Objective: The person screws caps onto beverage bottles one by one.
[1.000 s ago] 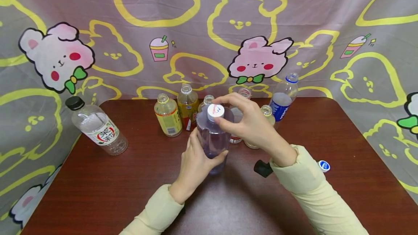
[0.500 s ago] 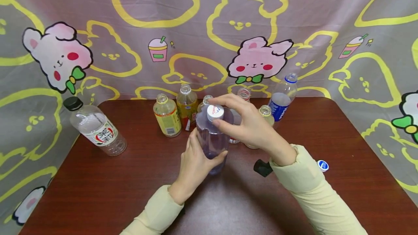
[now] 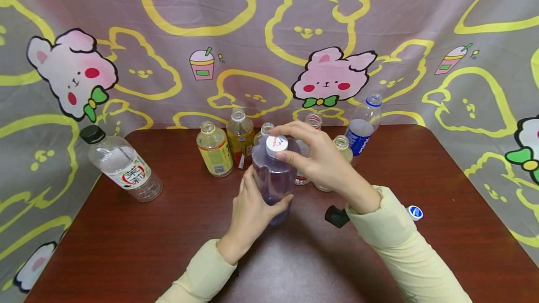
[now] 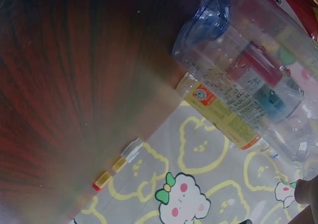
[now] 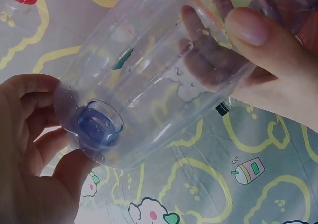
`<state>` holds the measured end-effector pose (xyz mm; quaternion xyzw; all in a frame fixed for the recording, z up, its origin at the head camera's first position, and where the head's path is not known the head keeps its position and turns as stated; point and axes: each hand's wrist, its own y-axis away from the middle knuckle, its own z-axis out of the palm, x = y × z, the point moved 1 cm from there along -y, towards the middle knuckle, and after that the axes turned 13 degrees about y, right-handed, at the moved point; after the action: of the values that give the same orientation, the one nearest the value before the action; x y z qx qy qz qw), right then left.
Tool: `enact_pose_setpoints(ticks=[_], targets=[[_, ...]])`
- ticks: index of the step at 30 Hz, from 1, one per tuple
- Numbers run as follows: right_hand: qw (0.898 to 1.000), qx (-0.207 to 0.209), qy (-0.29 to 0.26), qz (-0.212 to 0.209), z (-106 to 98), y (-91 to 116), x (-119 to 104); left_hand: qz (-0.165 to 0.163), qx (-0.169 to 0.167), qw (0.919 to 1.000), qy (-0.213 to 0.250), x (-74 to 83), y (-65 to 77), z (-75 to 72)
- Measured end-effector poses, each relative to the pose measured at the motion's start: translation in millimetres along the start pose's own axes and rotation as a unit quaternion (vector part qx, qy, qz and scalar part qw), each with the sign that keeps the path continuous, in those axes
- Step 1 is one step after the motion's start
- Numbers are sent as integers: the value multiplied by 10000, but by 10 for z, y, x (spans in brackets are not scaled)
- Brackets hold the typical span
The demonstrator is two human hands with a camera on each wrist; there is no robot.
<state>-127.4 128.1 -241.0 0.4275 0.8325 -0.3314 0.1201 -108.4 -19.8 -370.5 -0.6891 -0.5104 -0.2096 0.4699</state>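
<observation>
A large clear bottle with a purple tint [image 3: 273,183] stands in the middle of the head view. My left hand [image 3: 250,212] grips its lower body, fingers on one side and thumb across the front. At the top, my right hand [image 3: 322,155] holds the white bottle cap [image 3: 276,144] between thumb and fingers. The cap sits on the bottle's neck. In the right wrist view the see-through bottle [image 5: 144,85] runs between both hands, and the right fingers curl about its top end. The left wrist view shows the bottle [image 4: 248,70] at upper right.
Several uncapped bottles stand in a row behind, among them a yellow-labelled bottle [image 3: 215,151] and a blue-labelled one [image 3: 362,127]. At the left, a black-capped bottle [image 3: 130,172] stands apart. A blue-and-white cap [image 3: 415,212] lies on the brown table [image 3: 476,247] near the right sleeve.
Both hands keep their hold on the bottle and its cap with hardly any visible movement. The head view has shifted very slightly.
</observation>
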Motion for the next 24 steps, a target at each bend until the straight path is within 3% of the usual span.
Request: enact_pose_setpoints(ticks=[15,24], targets=[[9997,63,189,152,-16,23,-24,4,-39,10000,35,25,-2,1],[9997,101,104,205,12,14,-13,-594,-198,9969,479,62,-3,-20]])
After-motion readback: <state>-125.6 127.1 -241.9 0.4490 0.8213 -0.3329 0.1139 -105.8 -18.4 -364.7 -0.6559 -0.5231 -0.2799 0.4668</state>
